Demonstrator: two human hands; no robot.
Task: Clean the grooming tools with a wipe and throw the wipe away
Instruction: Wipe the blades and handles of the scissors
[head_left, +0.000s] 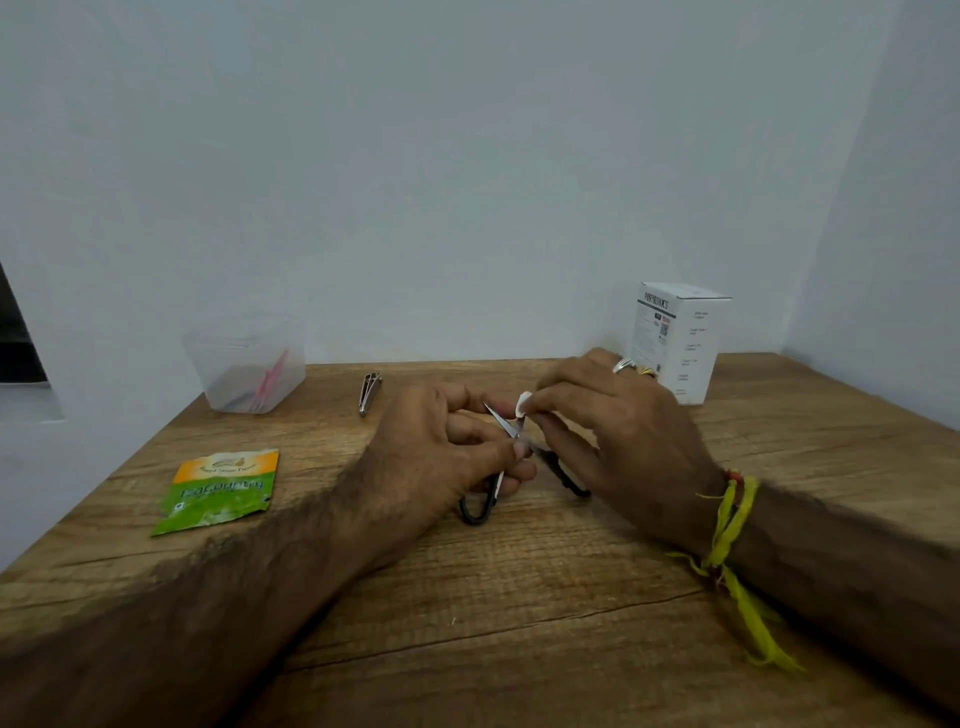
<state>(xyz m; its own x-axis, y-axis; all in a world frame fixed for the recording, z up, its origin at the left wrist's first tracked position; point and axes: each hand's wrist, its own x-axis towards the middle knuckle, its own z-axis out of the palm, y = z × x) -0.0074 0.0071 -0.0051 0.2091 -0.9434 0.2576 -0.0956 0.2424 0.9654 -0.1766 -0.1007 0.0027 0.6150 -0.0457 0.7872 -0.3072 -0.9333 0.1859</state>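
Small scissors (511, 441): mid-tabletop (519, 597), pinched by left hand (441, 447). Wipe (522, 404): pinched by right hand (613, 431) at blade. Step: wiping blades. Next, probably: nail clipper (369, 392), far left.

Both forearms are bare and hairy, without sleeves. The right hand (618, 436) wears a silver ring (623, 365) and, at its wrist, frayed yellow and red threads (730, 525). The left hand (436, 457) wears nothing.
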